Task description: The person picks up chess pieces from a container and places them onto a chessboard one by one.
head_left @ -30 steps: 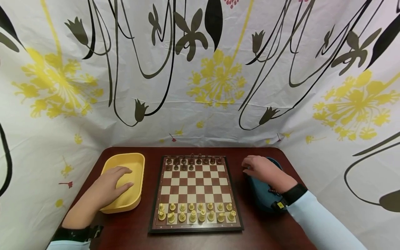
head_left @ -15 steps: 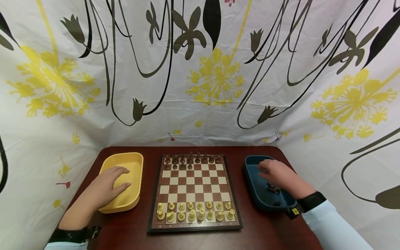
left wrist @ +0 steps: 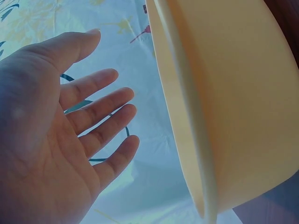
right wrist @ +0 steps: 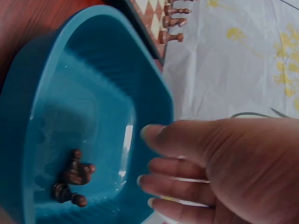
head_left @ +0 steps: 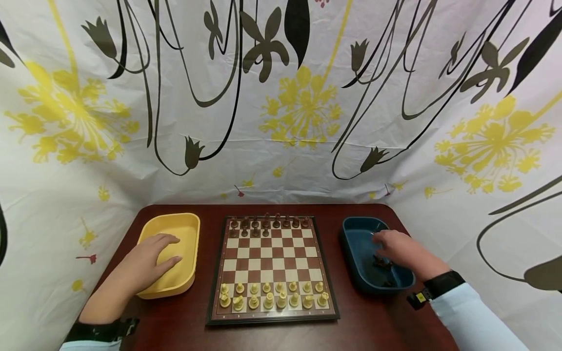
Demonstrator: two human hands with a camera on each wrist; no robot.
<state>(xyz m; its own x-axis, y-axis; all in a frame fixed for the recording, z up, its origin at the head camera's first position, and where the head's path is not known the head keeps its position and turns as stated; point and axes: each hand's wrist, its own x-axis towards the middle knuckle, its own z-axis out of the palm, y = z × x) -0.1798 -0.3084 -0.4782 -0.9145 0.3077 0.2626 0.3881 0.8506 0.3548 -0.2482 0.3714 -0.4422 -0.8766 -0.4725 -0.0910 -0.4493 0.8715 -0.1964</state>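
Note:
My left hand hovers over the yellow tray, fingers spread. In the left wrist view its palm faces the camera, holding nothing, apart from the tray wall. My right hand is above the right side of the blue tray. Its thumb and fingers are gently bent with a gap between them, and nothing shows in its grasp in the right wrist view. Several dark brown chess pawns lie tipped over on the blue tray's floor, to the left of the fingertips in that view.
Between the trays lies a chessboard. Light pieces fill its two near rows. Dark pieces line the far row, with several dark pawns before them on the left. A patterned white curtain hangs behind the dark red table.
My right hand has moved right and toward me from the blue tray's far left rim, uncovering the tray's inside. My left hand holds its place; the view shifts slightly.

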